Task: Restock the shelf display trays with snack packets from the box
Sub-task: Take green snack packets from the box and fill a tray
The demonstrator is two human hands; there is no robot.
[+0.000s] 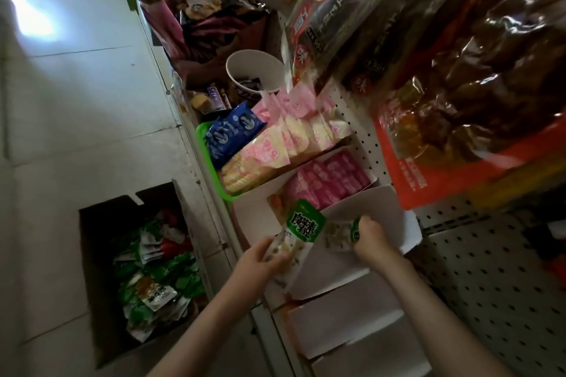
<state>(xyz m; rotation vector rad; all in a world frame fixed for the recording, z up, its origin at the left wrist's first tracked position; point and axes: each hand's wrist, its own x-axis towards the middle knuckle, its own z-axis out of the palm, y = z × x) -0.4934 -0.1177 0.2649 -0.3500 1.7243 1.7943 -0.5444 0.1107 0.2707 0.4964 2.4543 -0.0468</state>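
Note:
A cardboard box on the floor at lower left holds several green and white snack packets. My left hand grips a green-topped snack packet over the front edge of a white display tray on the shelf. My right hand pinches a second green packet and holds it down inside that tray. Behind it, a neighbouring white tray holds pink packets.
A green basket further back carries blue and pale pink packs. A white paper tub stands behind it. Large bagged snacks hang overhead on the right against pegboard. More white trays sit nearer me. Tiled floor lies left.

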